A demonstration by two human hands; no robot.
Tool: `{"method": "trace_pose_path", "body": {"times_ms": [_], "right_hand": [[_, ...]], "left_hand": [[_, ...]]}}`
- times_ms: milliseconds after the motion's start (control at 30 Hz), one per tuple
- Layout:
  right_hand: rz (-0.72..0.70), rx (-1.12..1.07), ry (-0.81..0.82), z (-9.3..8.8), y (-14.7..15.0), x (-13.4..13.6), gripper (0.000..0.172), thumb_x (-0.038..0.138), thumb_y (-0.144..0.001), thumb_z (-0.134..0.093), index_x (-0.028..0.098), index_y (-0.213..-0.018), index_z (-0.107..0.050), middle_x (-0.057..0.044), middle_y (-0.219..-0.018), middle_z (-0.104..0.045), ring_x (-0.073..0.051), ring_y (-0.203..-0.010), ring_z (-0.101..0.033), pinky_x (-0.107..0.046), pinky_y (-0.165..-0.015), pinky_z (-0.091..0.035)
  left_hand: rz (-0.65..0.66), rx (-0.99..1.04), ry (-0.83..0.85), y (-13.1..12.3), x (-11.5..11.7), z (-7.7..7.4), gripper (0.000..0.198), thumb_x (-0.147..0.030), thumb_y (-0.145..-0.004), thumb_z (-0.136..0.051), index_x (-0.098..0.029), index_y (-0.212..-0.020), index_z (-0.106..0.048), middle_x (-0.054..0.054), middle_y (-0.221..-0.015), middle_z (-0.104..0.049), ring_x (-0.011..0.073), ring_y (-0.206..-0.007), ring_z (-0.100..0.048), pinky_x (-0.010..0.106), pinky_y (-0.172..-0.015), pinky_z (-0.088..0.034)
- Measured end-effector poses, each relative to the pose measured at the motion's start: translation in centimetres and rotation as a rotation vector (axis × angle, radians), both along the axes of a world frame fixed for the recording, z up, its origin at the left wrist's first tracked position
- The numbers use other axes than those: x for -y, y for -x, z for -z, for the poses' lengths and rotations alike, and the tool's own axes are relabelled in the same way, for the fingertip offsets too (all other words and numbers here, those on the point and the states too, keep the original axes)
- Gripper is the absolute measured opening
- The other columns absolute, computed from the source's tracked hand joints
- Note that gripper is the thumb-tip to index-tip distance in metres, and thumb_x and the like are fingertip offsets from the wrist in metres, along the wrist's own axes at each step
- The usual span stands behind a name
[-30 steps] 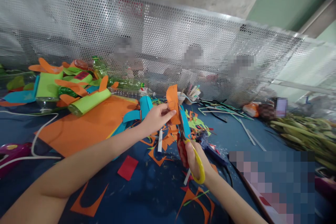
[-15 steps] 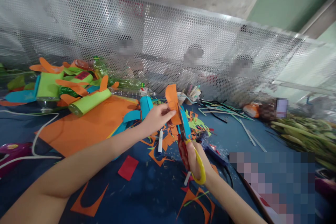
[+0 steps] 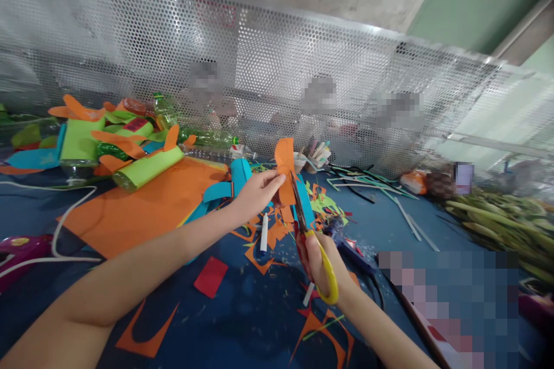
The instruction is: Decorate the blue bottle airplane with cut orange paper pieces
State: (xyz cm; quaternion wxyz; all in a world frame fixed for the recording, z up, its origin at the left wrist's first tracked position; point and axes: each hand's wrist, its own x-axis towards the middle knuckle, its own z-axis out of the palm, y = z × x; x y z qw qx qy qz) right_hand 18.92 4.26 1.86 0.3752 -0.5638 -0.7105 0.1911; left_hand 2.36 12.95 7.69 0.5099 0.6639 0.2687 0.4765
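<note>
An orange piece of paper (image 3: 285, 184) is pinched between the thumb and fingers of my left hand (image 3: 259, 193), held upright above the table. My right hand (image 3: 322, 265) is closed round the handles of a pair of scissors (image 3: 329, 277), which are yellow and red. Their blades point up and away, along the right edge of the orange paper. Whether the blades are parted is hard to make out. Below my hands lie a white marker (image 3: 264, 233) and orange paper scraps (image 3: 262, 259). A red paper piece (image 3: 211, 277) lies below my left forearm.
Paper-wrapped bottles (image 3: 149, 168) pile up at the left, beside a large orange sheet (image 3: 142, 213). A blue glue gun (image 3: 355, 253) lies right of my right hand. Cups of markers (image 3: 318, 155) stand before a perforated metal screen (image 3: 268, 69). Dry husks (image 3: 497, 219) heap at the right.
The orange paper has shifted very slightly to the right, and the left fingers have moved a little on it. The scissors stay almost in the same place at its edge.
</note>
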Motion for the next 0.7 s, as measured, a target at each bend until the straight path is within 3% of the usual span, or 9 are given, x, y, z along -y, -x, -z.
{"method": "trace_pose_path", "body": {"times_ms": [267,467,700], "right_hand": [[-0.027,0.034,0.001,-0.55,0.06,0.04,0.046,0.056,-0.089,-0.028,0.023,-0.057,-0.034,0.003,-0.040,-0.042,-0.011,-0.037,-0.039,-0.023,-0.039,-0.030],[-0.127,0.101,0.024,-0.98,-0.18,-0.06,0.053,0.055,-0.090,-0.022,0.019,-0.070,-0.056,-0.009,-0.068,-0.067,-0.021,-0.063,-0.063,-0.028,-0.058,-0.045],[-0.159,0.048,0.066,-0.46,-0.57,-0.25,0.057,0.057,-0.090,-0.021,0.019,-0.076,-0.060,-0.011,-0.077,-0.069,-0.022,-0.073,-0.066,-0.027,-0.064,-0.049]], "left_hand": [[-0.154,-0.129,-0.162,0.27,-0.41,0.42,0.030,-0.040,-0.088,-0.043,-0.016,-0.081,-0.059,0.001,-0.063,-0.054,0.0169,-0.066,-0.053,0.027,-0.058,-0.042],[-0.161,-0.241,-0.259,0.44,-0.31,0.25,0.033,-0.040,-0.090,-0.039,-0.017,-0.071,-0.052,0.000,-0.061,-0.046,0.0137,-0.060,-0.045,0.025,-0.054,-0.035],[-0.167,-0.339,-0.373,0.32,-0.46,0.49,0.034,-0.035,-0.092,-0.038,-0.018,-0.062,-0.037,-0.004,-0.058,-0.030,0.0101,-0.053,-0.033,0.025,-0.050,-0.025]]}}
